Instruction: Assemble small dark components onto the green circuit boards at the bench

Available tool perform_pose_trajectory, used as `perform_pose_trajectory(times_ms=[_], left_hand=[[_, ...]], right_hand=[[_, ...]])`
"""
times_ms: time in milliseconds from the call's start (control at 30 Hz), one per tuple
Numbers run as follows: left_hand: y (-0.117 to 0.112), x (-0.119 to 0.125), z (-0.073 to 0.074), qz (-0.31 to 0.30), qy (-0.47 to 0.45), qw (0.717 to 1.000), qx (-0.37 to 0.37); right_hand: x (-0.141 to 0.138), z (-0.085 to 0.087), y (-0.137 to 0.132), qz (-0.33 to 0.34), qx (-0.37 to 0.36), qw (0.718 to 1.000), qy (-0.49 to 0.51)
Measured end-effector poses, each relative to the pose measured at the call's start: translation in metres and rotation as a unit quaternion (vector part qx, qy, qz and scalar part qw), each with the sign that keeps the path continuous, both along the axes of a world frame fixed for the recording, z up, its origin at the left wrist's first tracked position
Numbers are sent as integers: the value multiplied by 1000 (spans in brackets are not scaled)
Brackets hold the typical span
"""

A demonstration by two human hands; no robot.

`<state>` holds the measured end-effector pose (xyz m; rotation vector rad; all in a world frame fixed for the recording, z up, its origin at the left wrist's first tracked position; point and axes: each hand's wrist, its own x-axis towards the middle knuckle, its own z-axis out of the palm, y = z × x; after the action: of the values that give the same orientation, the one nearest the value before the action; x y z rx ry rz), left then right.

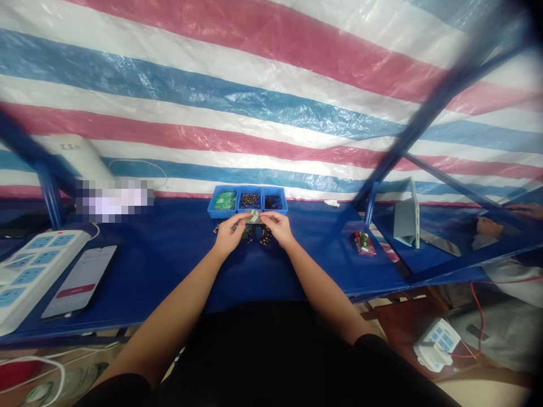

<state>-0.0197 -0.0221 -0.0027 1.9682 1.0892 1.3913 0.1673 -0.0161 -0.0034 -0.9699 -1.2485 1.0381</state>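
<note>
My left hand (231, 233) and my right hand (276, 227) meet over the blue table. Between their fingertips they grip a small flat piece with a pale, metallic-looking top (255, 215); its exact kind is too small to make out. Both hands are closed on it, one at each end. Under and around the fingers lie several loose brass-and-black parts (266, 237), partly hidden by the hands. Just behind stand three blue bins: a left bin (220, 215) with green pieces in clear wrapping, a middle one with small brass-coloured parts (250, 200), and a right one with black parts (274, 202).
At left are a white power strip (63, 249) and a phone (80, 280). A small red box (365, 244) sits right, before a blue frame post (371, 206). Beyond it stands a tablet-like device (407, 217). Another person's hand (488, 227) shows far right. Striped sheeting hangs behind.
</note>
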Motion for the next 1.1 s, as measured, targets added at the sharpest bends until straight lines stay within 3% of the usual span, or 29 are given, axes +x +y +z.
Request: perform_pose_trajectory(times_ms=[167, 333, 533, 800, 1100], left_hand=[[5, 2, -8, 50, 9, 999, 8], [8, 3, -14, 81, -5, 997, 4], [6, 2, -9, 88, -23, 995, -28], [7, 4, -12, 82, -25, 996, -34], [6, -1, -8, 120, 28, 992, 0]], right_hand=[[1, -6, 3, -37, 43, 998, -25], [0, -5, 3, -27, 10, 999, -22], [-2, -8, 4, -28, -12, 999, -10], [0, -4, 2, -68, 19, 996, -63], [-2, -1, -1, 8, -39, 999, -13]])
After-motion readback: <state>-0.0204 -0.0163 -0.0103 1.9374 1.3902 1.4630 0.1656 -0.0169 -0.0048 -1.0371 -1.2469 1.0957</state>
